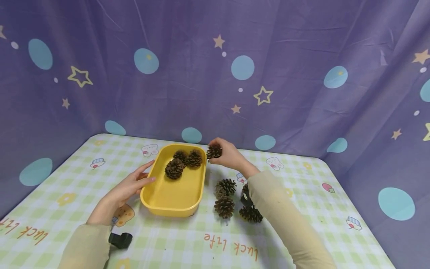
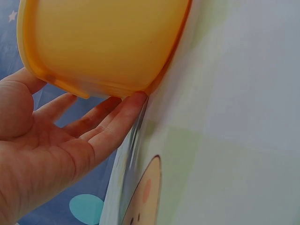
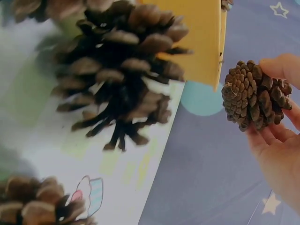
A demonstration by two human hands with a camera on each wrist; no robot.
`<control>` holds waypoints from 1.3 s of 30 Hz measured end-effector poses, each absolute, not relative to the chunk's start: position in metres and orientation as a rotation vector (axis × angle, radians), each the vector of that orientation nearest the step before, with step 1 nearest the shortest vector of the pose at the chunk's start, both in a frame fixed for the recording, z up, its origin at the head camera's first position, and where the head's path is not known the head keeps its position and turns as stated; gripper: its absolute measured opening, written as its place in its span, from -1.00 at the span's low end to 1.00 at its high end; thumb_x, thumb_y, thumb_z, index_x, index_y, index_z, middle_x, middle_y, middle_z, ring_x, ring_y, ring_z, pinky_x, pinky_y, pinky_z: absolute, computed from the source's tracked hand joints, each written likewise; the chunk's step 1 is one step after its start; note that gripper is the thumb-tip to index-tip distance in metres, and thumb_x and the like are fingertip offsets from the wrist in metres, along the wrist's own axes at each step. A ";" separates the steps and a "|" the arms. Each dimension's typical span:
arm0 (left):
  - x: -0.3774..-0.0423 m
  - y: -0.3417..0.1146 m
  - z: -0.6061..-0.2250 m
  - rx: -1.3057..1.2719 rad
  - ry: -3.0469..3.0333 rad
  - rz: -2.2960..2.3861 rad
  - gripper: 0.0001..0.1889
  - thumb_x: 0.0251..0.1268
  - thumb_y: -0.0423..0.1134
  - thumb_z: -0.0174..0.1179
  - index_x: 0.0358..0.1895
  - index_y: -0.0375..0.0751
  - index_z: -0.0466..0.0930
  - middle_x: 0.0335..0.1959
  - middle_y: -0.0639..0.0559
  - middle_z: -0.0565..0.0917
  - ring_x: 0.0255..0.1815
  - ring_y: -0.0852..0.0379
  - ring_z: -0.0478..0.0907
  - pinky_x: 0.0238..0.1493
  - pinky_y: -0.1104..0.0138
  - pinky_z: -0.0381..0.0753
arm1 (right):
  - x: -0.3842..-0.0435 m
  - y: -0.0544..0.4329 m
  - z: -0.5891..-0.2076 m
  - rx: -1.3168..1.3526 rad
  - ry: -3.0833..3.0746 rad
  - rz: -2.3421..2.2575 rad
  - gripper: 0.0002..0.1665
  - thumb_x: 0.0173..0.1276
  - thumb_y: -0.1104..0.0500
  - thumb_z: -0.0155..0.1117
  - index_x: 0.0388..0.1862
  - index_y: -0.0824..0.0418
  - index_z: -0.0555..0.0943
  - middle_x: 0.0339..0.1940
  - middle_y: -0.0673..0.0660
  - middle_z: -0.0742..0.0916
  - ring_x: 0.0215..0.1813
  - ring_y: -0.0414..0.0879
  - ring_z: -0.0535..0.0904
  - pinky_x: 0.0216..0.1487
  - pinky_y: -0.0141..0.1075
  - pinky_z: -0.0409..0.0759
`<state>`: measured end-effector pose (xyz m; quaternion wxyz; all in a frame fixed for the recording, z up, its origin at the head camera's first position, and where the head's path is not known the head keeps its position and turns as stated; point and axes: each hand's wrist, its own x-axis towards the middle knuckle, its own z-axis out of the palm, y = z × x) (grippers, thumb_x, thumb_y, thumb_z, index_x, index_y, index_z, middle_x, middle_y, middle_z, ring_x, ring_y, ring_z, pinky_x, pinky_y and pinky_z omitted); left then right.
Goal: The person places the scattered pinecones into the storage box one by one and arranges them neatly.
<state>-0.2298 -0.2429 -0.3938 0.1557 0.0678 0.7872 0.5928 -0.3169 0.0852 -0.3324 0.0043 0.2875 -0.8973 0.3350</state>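
A yellow plastic tub (image 1: 174, 192) stands on the table, with three brown pine cones (image 1: 174, 169) at its far end. Against its left side rests the left hand (image 1: 129, 185); in the left wrist view its fairly straight fingertips touch the tub's outer wall (image 2: 112, 42), thumb near the rim. Just beyond the tub's right rim, the right hand (image 1: 228, 154) pinches a pine cone (image 1: 214, 151) between thumb and fingers. The right wrist view shows that held pine cone (image 3: 255, 93) clearly, raised beside the tub. The right palm is partly out of that view.
Several loose pine cones (image 1: 224, 206) lie on the checked tablecloth (image 1: 174, 243) right of the tub, some partly behind the right sleeve (image 1: 285, 220). A black strap piece (image 1: 121, 240) is at the left wrist. A purple curtain (image 1: 201, 101) hangs behind the table.
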 end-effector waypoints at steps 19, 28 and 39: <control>-0.229 -0.244 -0.397 0.193 2.257 1.706 -0.25 0.35 -0.10 0.00 0.46 0.07 -0.26 0.34 -0.44 0.09 0.13 -0.19 0.42 -0.10 0.18 0.58 | -0.317 0.049 -0.338 1.010 -2.811 1.029 -0.37 0.08 0.11 0.39 0.17 0.08 0.45 0.11 0.04 0.52 0.16 -0.06 0.41 0.13 -0.16 0.42; -0.231 -0.244 -0.396 0.182 2.264 1.707 -0.25 0.35 -0.10 0.01 0.46 0.07 -0.25 0.33 -0.44 0.10 0.13 -0.20 0.41 -0.11 0.18 0.59 | -0.317 0.036 -0.343 1.030 -2.869 0.899 -0.37 0.04 0.09 0.43 0.13 0.10 0.49 0.14 0.07 0.53 0.21 -0.04 0.39 0.24 -0.17 0.33; -0.230 -0.244 -0.396 0.204 2.250 1.720 -0.26 0.36 -0.11 0.00 0.46 0.07 -0.24 0.33 -0.44 0.11 0.11 -0.19 0.44 -0.12 0.17 0.59 | -0.314 0.028 -0.341 1.112 -2.919 0.780 -0.39 0.04 0.06 0.43 0.09 0.18 0.50 0.09 0.05 0.56 0.16 -0.09 0.43 0.20 -0.27 0.36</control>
